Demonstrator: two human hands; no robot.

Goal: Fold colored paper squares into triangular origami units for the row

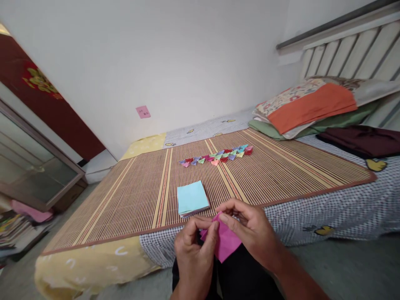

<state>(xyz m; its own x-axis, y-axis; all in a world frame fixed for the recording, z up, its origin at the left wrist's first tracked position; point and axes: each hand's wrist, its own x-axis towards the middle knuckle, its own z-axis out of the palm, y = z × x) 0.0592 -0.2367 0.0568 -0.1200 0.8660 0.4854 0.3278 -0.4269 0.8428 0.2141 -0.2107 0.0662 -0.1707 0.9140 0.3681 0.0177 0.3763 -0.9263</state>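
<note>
A magenta sheet of paper (225, 243), partly folded, is held over my lap in front of the bed's near edge. My left hand (196, 246) pinches its left side between thumb and fingers. At the top edge, my right hand (250, 229) grips the same paper with thumb and forefinger. Just beyond my hands, a stack of square paper (193, 198) with a light blue sheet on top lies on the bamboo mat. Farther back, several small folded paper pieces (218, 156) in many colours sit in rows. My fingers hide part of the magenta paper's folds.
The striped bamboo mat (134, 200) covers most of the bed. Folded bedding with an orange band (315, 106) and a dark maroon cloth (359, 139) are at the right, near a white radiator (353, 52). A glass-fronted cabinet (34, 154) stands at the left.
</note>
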